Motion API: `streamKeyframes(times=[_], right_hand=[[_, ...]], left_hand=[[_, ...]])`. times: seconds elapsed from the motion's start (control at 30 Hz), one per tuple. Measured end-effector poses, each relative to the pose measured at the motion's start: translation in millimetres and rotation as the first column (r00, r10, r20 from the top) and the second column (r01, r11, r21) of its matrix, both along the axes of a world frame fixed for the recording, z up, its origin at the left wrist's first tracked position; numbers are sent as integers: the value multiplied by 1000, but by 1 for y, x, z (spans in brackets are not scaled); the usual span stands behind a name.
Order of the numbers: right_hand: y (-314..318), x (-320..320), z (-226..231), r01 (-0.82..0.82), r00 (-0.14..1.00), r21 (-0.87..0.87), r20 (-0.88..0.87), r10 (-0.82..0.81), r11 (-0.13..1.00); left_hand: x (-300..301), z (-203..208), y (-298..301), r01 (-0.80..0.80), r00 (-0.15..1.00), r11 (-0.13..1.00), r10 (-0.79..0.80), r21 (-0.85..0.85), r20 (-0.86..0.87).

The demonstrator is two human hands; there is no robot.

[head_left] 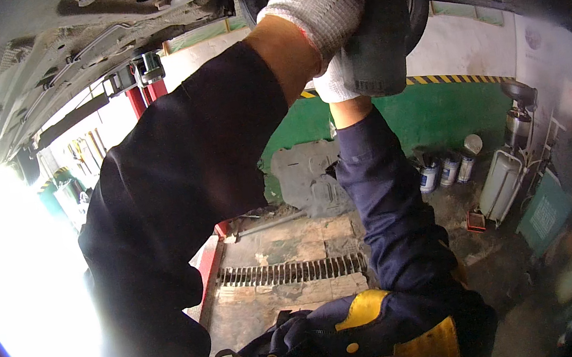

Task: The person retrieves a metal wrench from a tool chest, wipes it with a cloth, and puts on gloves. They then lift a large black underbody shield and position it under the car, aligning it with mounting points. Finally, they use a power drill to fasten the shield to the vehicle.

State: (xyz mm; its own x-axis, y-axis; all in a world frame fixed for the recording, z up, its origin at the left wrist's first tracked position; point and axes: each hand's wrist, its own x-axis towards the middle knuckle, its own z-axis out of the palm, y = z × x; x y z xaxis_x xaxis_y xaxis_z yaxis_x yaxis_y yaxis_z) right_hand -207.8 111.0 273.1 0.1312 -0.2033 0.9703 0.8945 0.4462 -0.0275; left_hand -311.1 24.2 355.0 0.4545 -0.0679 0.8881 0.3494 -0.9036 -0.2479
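Both my arms reach up beneath the raised underside of a car. My left hand, in a white knit glove with dark smudges, is at the top, against a bulky dark grey tool with a rounded, block-like base; its fingers are cut off or hidden. Lower down, my right hand, also gloved in white, is mostly behind that base, with its wrist directly below. It appears closed on the tool, though its fingers are hidden. The tool's working end does not show.
A red lift post with its arm stands left. Behind are a green and white wall and a leaning grey panel. A floor grate runs below. Several cans and a wheeled tank stand right.
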Motion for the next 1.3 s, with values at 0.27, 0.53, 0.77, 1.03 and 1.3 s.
streamKeyframes(times=[0.27, 0.53, 0.77, 1.03, 1.3], right_hand=[[2, 16, -3, -6, 997, -22, 74, 7, 1000], [-27, 7, -3, -196, 970, 154, 174, 169, 968], [-80, 4, -105, 78, 996, 101, 34, -82, 992], [-234, 9, -366, -545, 730, -316, -634, 255, 776], [-465, -13, -591, -438, 541, -795, -606, -583, 420]], left_hand=[[9, -2, -1, 508, 861, 807, -461, -303, 214], [21, 0, -13, 818, 564, 302, -585, -489, 582], [17, -93, 21, 724, 662, 523, -710, -450, 240], [35, -351, -28, 249, 464, -737, -479, -628, 746], [61, -566, -208, -274, 610, -802, -572, -531, 549]])
